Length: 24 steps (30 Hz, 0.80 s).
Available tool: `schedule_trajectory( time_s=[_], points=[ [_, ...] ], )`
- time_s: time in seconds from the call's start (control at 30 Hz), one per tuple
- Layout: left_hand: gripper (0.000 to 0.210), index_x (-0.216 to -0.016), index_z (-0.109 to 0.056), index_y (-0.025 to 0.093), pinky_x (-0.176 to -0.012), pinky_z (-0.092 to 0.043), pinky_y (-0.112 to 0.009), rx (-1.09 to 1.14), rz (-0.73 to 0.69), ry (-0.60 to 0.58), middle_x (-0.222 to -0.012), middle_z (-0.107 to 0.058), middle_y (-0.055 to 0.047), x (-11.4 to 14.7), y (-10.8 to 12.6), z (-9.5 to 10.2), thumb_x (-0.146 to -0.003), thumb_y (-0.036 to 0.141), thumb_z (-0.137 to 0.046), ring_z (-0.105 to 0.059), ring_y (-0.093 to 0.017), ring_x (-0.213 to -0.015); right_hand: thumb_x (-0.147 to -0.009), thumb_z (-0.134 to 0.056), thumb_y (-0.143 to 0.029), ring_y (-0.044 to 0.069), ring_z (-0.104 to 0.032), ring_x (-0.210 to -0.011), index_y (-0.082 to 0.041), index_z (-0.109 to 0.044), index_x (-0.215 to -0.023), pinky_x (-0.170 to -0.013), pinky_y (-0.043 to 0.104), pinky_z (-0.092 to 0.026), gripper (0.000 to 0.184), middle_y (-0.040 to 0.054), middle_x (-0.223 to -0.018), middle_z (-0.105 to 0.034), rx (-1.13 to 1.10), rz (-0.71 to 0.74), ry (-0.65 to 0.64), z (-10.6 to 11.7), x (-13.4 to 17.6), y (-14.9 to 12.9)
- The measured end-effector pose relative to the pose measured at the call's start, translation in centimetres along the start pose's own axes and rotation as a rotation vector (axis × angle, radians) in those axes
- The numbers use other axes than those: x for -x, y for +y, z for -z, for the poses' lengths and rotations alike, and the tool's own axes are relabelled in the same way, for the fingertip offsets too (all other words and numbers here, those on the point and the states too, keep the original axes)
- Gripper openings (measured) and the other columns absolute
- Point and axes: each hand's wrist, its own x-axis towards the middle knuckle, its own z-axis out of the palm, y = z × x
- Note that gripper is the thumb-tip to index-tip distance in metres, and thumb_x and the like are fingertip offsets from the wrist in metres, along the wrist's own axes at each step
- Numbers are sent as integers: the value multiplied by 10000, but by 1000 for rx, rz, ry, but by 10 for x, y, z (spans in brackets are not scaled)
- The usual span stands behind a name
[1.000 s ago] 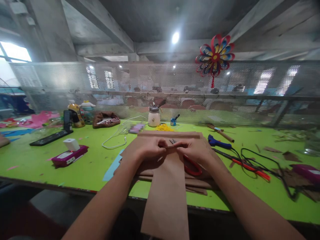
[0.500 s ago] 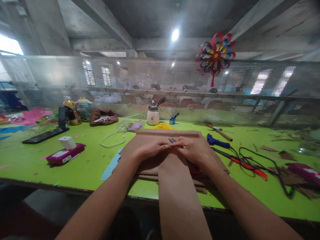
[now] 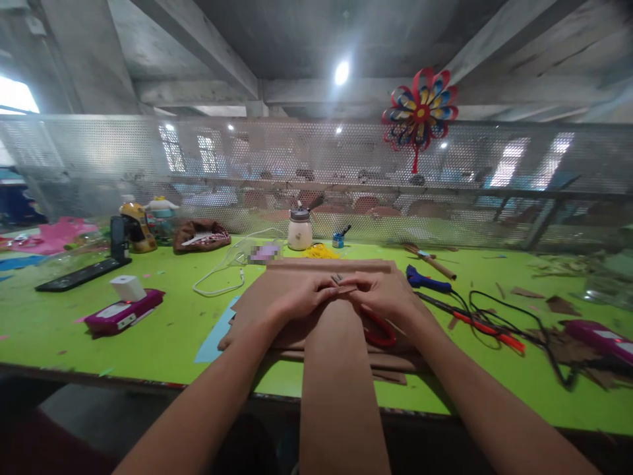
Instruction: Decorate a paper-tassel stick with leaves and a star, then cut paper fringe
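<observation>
A long strip of brown paper [image 3: 341, 382] runs from the table down over its front edge toward me. My left hand [image 3: 312, 294] pinches the far end of the strip, which looks folded there. From the other side my right hand [image 3: 378, 293] grips the same end, its fingertips close to the left ones. Both hands rest above a stack of brown paper sheets [image 3: 267, 290]. Scissors with red handles [image 3: 380, 330] lie on the stack under my right hand, partly hidden; their grey tips show just beyond my fingers.
On the green table [image 3: 168, 349], a blue glue gun [image 3: 428, 280] and black cables lie to the right. A purple power strip [image 3: 123, 313] with a white plug sits left. Behind stand a pale jar [image 3: 299, 232] and a perforated metal screen [image 3: 277, 152].
My fingers have shifted on the strip's far end, and a folded edge shows between them. More of the red scissor handle is visible. The view has moved slightly.
</observation>
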Motion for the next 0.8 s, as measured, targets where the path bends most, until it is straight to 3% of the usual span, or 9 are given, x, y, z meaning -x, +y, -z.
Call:
schedule_trajectory(
  time_s=[0.17, 0.27, 0.33, 0.4, 0.8],
  points=[
    [286, -970, -636, 133, -778, -397, -257, -66, -52, 40, -962, -654, -63, 0, 8, 0, -870, 297, -423, -543, -175, -861, -728, -639, -269, 165, -596, -819, -209, -552, -1209, -692, 269, -471, 493, 52, -922, -670, -405, -27, -213, 1, -7, 36],
    [274, -962, -635, 129, -795, -394, -257, -54, -67, 41, -978, -654, -71, 2, 11, 0, -868, 279, -425, -543, -174, -879, -804, -552, -439, 144, -590, -696, -154, -650, -1029, -663, 275, -465, 376, 64, -792, -667, -450, -69, -286, 6, -8, 42],
    [275, -955, -638, 119, -784, -398, -259, -41, -60, 29, -971, -656, -75, 2, 12, 0, -865, 277, -431, -546, -176, -869, -828, -477, -519, 128, -560, -591, -115, -686, -777, -606, 265, -444, 457, 58, -639, -634, -400, -83, -281, 9, -7, 39],
    [273, -952, -642, 117, -772, -402, -259, -29, -55, 18, -954, -660, -72, 2, 13, 1, -859, 280, -443, -550, -177, -858, -821, -478, -532, 114, -528, -536, -108, -666, -660, -561, 250, -414, 491, 40, -557, -599, -362, -70, -290, 11, -6, 34],
    [236, -878, -666, 115, -731, -408, -249, 53, -34, -17, -888, -666, -59, 1, 2, -1, -835, 258, -483, -546, -162, -808, -790, -565, -454, 110, -531, -523, -125, -673, -724, -545, 237, -390, 353, 15, -544, -598, -441, -93, -312, 4, -5, 37]
  ],
)
